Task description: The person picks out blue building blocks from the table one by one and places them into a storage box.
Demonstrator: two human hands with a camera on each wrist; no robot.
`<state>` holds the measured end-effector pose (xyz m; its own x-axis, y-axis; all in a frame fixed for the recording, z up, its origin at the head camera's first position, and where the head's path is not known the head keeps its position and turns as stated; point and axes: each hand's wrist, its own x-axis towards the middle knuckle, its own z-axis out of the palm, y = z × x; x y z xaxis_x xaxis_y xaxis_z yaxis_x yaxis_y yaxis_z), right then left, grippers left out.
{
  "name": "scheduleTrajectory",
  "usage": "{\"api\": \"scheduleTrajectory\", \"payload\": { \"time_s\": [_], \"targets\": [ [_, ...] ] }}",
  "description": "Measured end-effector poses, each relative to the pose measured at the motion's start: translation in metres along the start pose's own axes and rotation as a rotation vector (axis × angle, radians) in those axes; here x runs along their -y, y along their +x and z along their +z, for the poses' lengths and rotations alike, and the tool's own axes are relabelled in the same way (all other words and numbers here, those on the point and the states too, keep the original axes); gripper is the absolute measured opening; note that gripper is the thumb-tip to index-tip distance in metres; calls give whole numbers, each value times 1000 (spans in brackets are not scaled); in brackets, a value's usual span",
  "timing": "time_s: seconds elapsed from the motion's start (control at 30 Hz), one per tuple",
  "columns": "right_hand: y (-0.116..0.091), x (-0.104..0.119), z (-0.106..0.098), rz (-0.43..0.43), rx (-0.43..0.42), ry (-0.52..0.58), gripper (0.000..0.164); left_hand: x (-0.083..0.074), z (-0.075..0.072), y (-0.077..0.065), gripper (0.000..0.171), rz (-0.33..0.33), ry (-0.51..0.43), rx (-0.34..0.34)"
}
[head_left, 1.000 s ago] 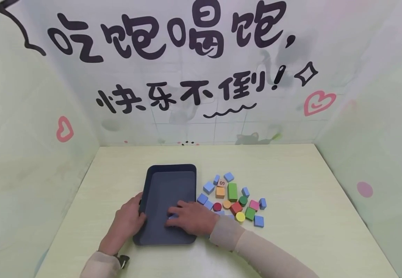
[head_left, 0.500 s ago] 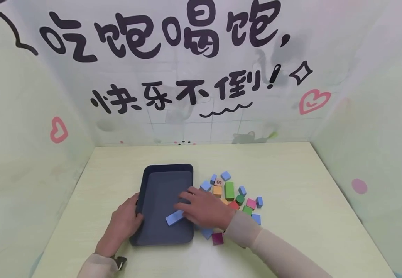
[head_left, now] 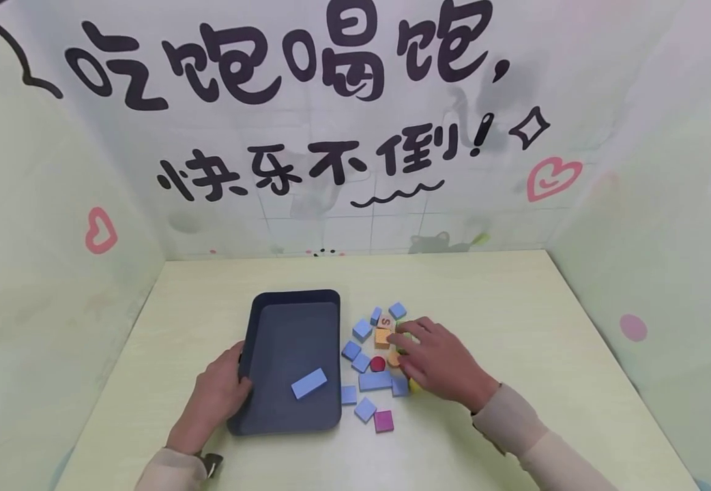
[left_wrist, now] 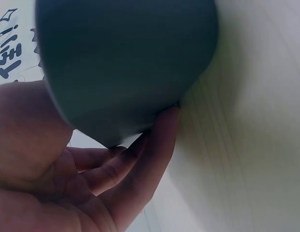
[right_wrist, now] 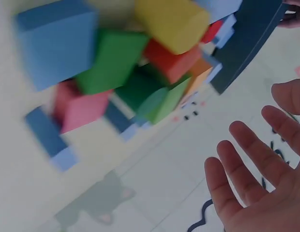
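A dark grey tray (head_left: 288, 327) lies on the table, and a blue rectangular block (head_left: 309, 383) rests inside it toward the near right. My left hand (head_left: 219, 390) grips the tray's left side; in the left wrist view its fingers (left_wrist: 162, 140) curl under the tray wall (left_wrist: 130, 67). My right hand (head_left: 441, 361) hovers over the right part of the block pile, holding nothing. Seen from the right wrist, its fingers are spread, apart from a yellow cylinder (right_wrist: 174, 24), a green block (right_wrist: 113, 60) and a pink block (right_wrist: 84, 104).
Between tray and right hand lie several blue blocks, an orange block (head_left: 383, 337), a red cylinder (head_left: 377, 363), a long blue block (head_left: 375, 380) and a wooden block marked S (head_left: 385, 321). A magenta block (head_left: 383, 421) sits nearest the front. A printed wall (head_left: 355, 232) stands behind the table.
My right hand has let go of the blue rectangular block inside the tray and moved right, over the pile. The left hand keeps its grip on the tray.
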<state>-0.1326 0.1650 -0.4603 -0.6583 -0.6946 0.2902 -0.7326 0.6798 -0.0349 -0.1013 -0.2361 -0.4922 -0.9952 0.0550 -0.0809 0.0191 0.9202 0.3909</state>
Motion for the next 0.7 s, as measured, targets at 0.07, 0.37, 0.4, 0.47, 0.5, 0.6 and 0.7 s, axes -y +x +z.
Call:
{"api": "scheduleTrajectory", "payload": {
  "time_s": [0.07, 0.37, 0.4, 0.47, 0.5, 0.6, 0.7],
  "targets": [
    [-11, -9, -1, 52, -1, -4, 36, 0, 0, 0, 63, -3, -4, 3],
    [-55, -37, -6, 330, -5, 5, 41, 2, 2, 0, 63, 1, -14, 3],
    [-59, -39, -6, 347, -4, 6, 42, 3, 2, 0, 64, 0, -12, 2],
    [-66, -41, -6, 379, 0, 14, 43, 3, 2, -1, 64, 1, -11, -1],
    [-69, -42, -6, 394, 7, 16, 43, 3, 2, -1, 64, 2, -11, -1],
    [-76, -43, -3, 436, 38, 21, 45, 3, 2, -1, 64, 6, -9, -2],
    [-80, -44, 0, 462, 65, 25, 45, 2, 1, -1, 64, 5, -10, -1]
  ]
}}
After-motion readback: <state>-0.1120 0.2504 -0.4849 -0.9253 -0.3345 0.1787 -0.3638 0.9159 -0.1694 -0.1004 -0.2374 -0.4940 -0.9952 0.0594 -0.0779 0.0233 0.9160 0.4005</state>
